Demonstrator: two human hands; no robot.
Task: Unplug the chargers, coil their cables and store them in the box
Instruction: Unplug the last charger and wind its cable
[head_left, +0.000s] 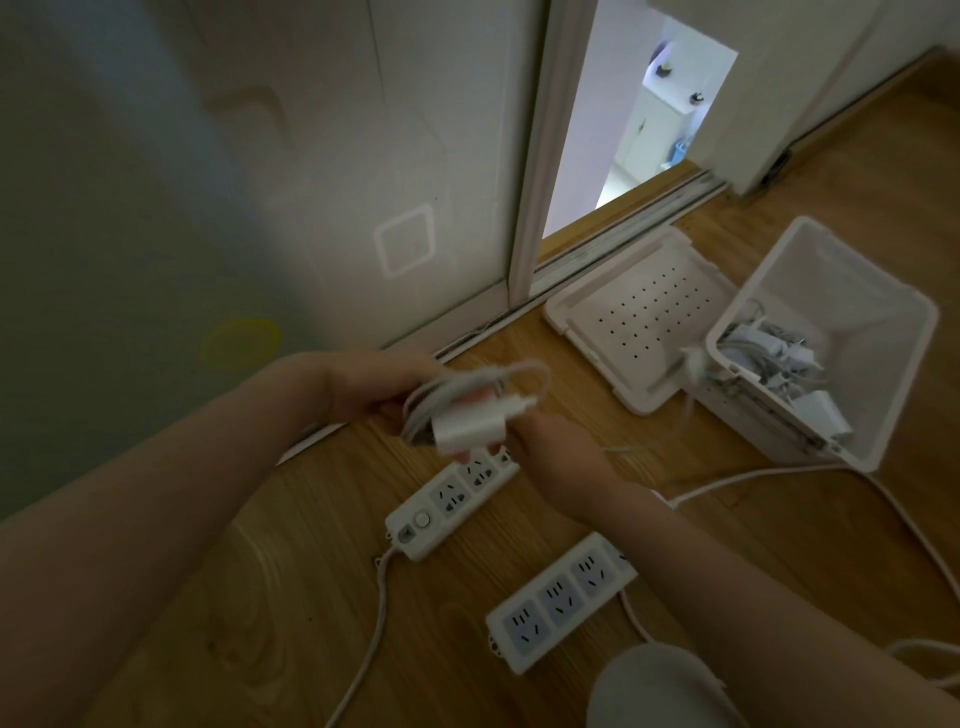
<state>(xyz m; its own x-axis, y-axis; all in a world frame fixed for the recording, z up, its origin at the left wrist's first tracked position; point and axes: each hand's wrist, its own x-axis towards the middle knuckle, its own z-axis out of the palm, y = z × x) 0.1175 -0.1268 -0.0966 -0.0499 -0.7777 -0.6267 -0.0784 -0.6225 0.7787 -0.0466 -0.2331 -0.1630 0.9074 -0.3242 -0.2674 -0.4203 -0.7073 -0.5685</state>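
**Charger (467, 426) bundled in the left hand (374, 387), not yet stored**

The wooden floor (779, 551) carries everything, bounded on the far side by the wall and a sliding-door rail. The box (841, 280) stands at the right with its mouth open upward. Several stored chargers (779, 358) already lie inside, so the task looks well along. Its lid (644, 317) lies flat just beside it, toward the wall, probably set there to keep the opening free.

Two power strips lie closer to the person. The nearer strip (558, 603) and the farther strip (447, 506) both show empty sockets where they are visible. The end of the farther one is hidden under the hands.

The left hand grips the charger together with its coiled cable (441, 395), and fingers show beneath the white block. The bundle hangs above the farther strip, held off the floor so the loops keep their shape. The right hand (556, 457) reaches in beside the charger. Its fingertips are hidden, so it cannot be told whether it grips anything; it may be tucking in the cable end.

The likely next move is a carry to the right into the box. Bare floor lies between the hands and the box, with the lid's edge off to one side. A loose white lead (727, 480) trails across the floor near the box and could snag.
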